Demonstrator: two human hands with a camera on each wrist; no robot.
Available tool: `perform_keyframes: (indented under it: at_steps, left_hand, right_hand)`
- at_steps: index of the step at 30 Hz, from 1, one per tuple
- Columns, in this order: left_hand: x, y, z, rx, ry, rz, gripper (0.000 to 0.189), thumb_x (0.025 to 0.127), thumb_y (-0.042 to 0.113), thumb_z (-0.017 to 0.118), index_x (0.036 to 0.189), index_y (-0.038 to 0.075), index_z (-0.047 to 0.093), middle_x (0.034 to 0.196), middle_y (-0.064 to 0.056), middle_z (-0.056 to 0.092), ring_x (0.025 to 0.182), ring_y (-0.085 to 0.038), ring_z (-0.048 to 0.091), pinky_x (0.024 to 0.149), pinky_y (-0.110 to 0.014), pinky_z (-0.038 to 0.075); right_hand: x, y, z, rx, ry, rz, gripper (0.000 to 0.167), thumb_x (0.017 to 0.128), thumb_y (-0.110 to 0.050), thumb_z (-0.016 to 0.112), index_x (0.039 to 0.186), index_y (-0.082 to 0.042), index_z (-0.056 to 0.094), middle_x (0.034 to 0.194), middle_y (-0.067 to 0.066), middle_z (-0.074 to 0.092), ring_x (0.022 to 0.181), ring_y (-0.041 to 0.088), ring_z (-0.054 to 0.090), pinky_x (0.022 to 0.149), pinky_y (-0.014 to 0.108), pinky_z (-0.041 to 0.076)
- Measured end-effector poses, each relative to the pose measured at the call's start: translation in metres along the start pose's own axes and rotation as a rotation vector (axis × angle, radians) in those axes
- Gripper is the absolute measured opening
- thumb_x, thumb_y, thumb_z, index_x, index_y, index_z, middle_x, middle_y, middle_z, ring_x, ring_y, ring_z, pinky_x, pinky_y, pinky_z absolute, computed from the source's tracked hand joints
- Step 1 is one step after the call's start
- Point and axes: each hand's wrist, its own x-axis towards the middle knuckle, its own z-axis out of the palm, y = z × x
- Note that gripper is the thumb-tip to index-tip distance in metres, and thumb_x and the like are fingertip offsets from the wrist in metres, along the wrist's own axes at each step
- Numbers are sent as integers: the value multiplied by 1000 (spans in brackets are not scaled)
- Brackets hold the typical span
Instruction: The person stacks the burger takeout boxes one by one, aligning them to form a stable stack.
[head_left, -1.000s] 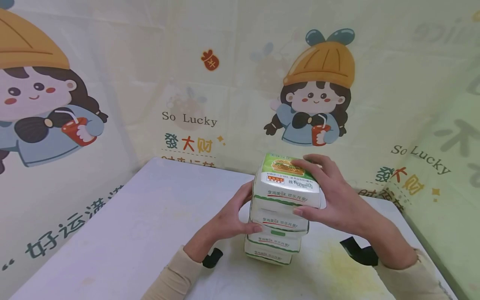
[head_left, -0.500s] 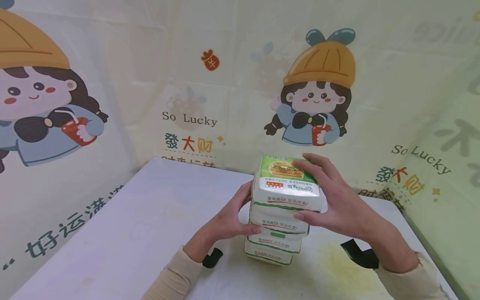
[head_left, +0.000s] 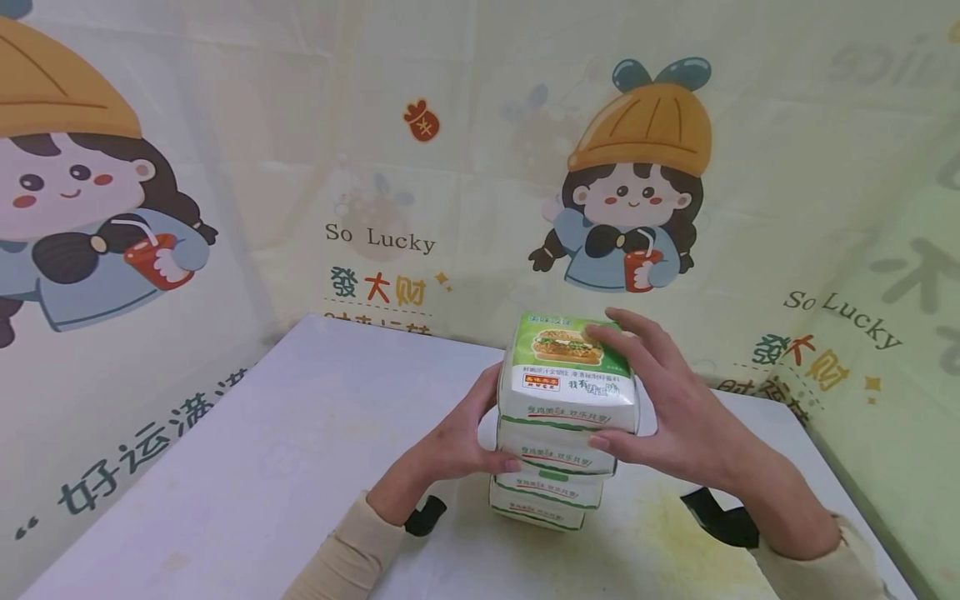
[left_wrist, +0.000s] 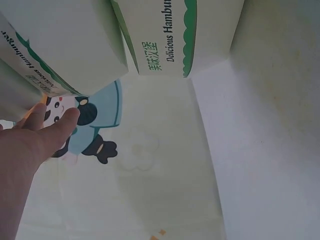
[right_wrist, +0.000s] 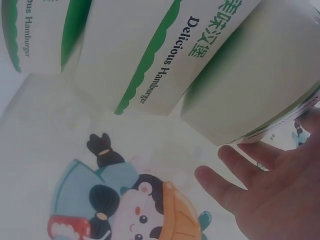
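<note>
A stack of white-and-green hamburger boxes stands on the table, its upper part leaning and offset from the lower boxes (head_left: 536, 510). Uppermost is a box (head_left: 566, 387) with a burger picture on its green lid. My left hand (head_left: 459, 432) holds the stack's left side, thumb across the front at mid-height. With the right hand (head_left: 686, 408) I grip the top box's right side, index finger on the lid and thumb at the lower front. "Delicious Hamburger" shows on a box side (left_wrist: 172, 37) in the left wrist view, where fingers (left_wrist: 62, 127) reach beneath another box.
The white table (head_left: 247, 467) ends close behind the stack at a cloth backdrop (head_left: 480, 183) printed with cartoon figures and lettering. Black straps (head_left: 722, 518) are at both wrists. A yellowish stain (head_left: 686, 533) marks the tabletop to the right.
The top box has shifted slightly left and lower toward me, showing more of the burger picture. My right thumb has moved down with it; my left hand stays nearly still.
</note>
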Motion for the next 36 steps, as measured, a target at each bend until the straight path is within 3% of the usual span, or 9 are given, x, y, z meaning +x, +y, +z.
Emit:
perform_keyframes:
  at_steps: [8, 14, 23, 30, 36]
  left_hand:
    - [0, 1, 2, 15, 21, -5, 98, 81, 43, 78, 155, 36, 15, 149, 9, 39, 139, -16, 40, 113, -57, 35]
    - [1, 1, 2, 49, 27, 4, 95, 82, 50, 75, 155, 36, 16, 153, 12, 31, 143, -15, 34, 115, -59, 32]
    - [1, 2, 0, 68, 32, 20, 96, 82, 58, 71, 156, 34, 15, 156, 9, 28, 146, -17, 29, 117, -60, 28]
    - [-1, 2, 0, 54, 35, -15, 97, 82, 49, 74, 156, 33, 13, 155, 6, 31, 146, -21, 32, 115, -64, 28]
    - [0, 3, 0, 62, 40, 2, 95, 83, 48, 73, 156, 34, 14, 156, 7, 28, 146, -18, 31, 116, -61, 29]
  right_hand:
    - [1, 1, 1, -13, 26, 2, 95, 74, -33, 87, 152, -34, 33, 158, -2, 25, 130, 20, 40, 84, 34, 56]
    - [3, 3, 1, 0, 41, 6, 90, 77, -32, 84, 153, -31, 34, 158, 1, 25, 131, 26, 39, 85, 45, 55]
    - [4, 5, 1, 31, 7, 41, 95, 76, -35, 85, 153, -36, 30, 165, -2, 10, 143, 34, 26, 90, 64, 50]
    - [3, 3, 2, 25, 10, 20, 97, 74, -36, 86, 154, -35, 29, 165, -1, 11, 143, 32, 24, 89, 63, 52]
    - [2, 3, 2, 22, 10, 2, 98, 74, -36, 86, 154, -33, 29, 165, 0, 12, 142, 32, 25, 88, 61, 52]
